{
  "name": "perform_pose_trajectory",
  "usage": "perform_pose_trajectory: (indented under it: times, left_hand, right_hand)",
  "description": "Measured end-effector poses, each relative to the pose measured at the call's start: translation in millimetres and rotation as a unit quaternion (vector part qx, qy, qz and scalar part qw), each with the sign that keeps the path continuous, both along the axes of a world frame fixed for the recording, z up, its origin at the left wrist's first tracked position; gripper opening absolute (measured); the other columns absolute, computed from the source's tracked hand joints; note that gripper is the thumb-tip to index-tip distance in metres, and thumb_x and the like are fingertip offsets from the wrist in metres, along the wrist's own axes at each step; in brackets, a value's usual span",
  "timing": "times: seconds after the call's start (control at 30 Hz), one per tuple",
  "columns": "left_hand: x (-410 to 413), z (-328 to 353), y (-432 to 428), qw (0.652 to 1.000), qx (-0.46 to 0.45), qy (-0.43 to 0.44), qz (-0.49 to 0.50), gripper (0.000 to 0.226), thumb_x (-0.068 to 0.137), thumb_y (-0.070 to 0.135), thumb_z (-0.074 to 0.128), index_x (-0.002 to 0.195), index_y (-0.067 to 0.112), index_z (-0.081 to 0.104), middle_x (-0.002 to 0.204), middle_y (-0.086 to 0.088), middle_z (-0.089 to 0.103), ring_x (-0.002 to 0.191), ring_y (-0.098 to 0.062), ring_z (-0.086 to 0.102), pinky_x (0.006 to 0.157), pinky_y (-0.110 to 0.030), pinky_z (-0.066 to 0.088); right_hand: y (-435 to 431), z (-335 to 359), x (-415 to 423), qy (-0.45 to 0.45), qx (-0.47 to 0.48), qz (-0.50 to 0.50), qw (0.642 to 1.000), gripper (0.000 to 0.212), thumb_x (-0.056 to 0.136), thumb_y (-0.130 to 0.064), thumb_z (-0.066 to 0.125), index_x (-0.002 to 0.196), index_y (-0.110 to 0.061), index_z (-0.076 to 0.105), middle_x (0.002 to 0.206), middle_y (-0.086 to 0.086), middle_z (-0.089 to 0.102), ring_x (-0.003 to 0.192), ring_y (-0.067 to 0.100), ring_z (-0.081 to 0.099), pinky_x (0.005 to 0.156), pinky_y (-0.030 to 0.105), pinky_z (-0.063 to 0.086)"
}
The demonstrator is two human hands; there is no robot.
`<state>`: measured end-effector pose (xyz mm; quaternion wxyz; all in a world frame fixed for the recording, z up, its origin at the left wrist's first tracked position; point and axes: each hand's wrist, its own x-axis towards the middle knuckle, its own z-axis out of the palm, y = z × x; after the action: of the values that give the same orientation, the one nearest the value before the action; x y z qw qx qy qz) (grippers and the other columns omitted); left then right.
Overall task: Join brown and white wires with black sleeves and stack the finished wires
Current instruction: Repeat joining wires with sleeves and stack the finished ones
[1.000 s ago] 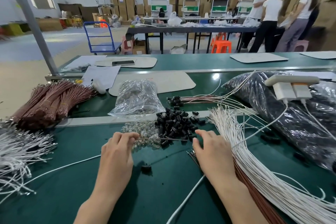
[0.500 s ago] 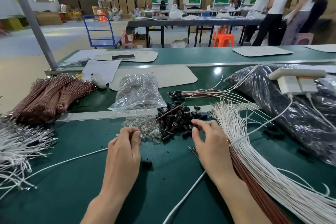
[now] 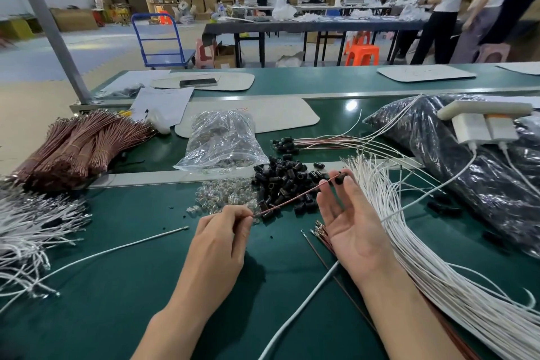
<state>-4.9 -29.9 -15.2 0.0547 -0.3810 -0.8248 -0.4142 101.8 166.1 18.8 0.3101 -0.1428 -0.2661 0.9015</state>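
White wires [image 3: 409, 242] fan down the right of the green table [image 3: 117, 316], and tied brown bundles [image 3: 81, 149] lie at far left. Both stocks are large, which suggests most of the job lies ahead. Between them sits a pile of black sleeves [image 3: 286, 181]. Behind it, a small finished stack [image 3: 318, 142] (only a few pieces, sleeved ends together) marks what is done. Over the pile, the left hand [image 3: 222, 240] pinches one brown wire [image 3: 292, 199] near its lower end, fingers curled tight. The right hand [image 3: 350, 225], palm up and most fingers loosely spread, nips a sleeve [image 3: 339, 178] between thumb and forefinger tips at the wire's far end. Whether the sleeve is on the wire cannot be told. One white wire [image 3: 117, 251] lies on the table to the left, not yet joined.
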Motion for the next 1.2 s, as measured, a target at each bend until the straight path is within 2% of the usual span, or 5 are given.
perform_pose_trajectory:
  times: [0.13, 0.63, 0.83, 1.03, 1.2]
  left_hand:
    - [0.6, 0.2, -0.3, 1.0, 0.003, 0.006, 0.004, 0.015, 0.098, 0.054, 0.035, 0.101, 0.045, 0.047, 0.086, 0.021, 0.06, 0.105, 0.007, 0.045, 0.082, -0.017, 0.039]
    - [2.2, 1.3, 0.6, 1.0, 0.016, 0.014, 0.002, 0.021, 0.098, 0.053, 0.036, 0.103, 0.039, 0.051, 0.088, 0.021, 0.061, 0.107, 0.005, 0.045, 0.079, -0.025, 0.043]
    - [1.8, 0.3, -0.6, 1.0, 0.02, -0.003, 0.012, 0.016, 0.098, 0.055, 0.036, 0.099, 0.043, 0.047, 0.081, 0.021, 0.061, 0.1, -0.005, 0.049, 0.078, -0.023, 0.042]
    - [0.3, 1.2, -0.8, 0.999, 0.022, -0.016, 0.024, 0.013, 0.1, 0.053, 0.036, 0.098, 0.045, 0.046, 0.098, 0.027, 0.06, 0.097, -0.001, 0.05, 0.077, -0.012, 0.038]
    - [0.4, 1.6, -1.3, 0.999, 0.03, -0.022, 0.024, 0.014, 0.099, 0.055, 0.035, 0.098, 0.046, 0.046, 0.098, 0.026, 0.06, 0.094, -0.002, 0.051, 0.076, -0.013, 0.038]
  right_hand:
    - [1.9, -1.2, 0.9, -0.007, -0.004, 0.002, 1.0, 0.027, 0.091, -0.02, 0.066, 0.117, -0.018, 0.07, 0.11, 0.006, 0.076, 0.098, 0.02, 0.074, 0.074, 0.029, 0.062]
    - [0.5, -2.0, -1.7, 0.004, -0.002, 0.023, 1.0, 0.02, 0.088, -0.02, 0.068, 0.106, -0.026, 0.074, 0.112, 0.0, 0.075, 0.096, 0.017, 0.074, 0.07, 0.026, 0.061]
    - [-2.9, -1.4, -0.5, 0.009, -0.003, 0.036, 0.999, 0.022, 0.091, -0.016, 0.066, 0.11, -0.024, 0.072, 0.115, 0.001, 0.074, 0.102, 0.019, 0.072, 0.073, 0.026, 0.061]
    - [-4.3, -1.0, -1.4, 0.018, -0.003, 0.05, 0.999, 0.022, 0.091, -0.015, 0.066, 0.111, -0.023, 0.071, 0.118, 0.0, 0.073, 0.103, 0.019, 0.072, 0.074, 0.027, 0.061]
    - [-7.7, -0.1, -1.7, 0.012, 0.006, 0.063, 0.998, 0.027, 0.089, -0.015, 0.066, 0.115, -0.021, 0.07, 0.117, 0.0, 0.073, 0.104, 0.019, 0.071, 0.074, 0.026, 0.061]
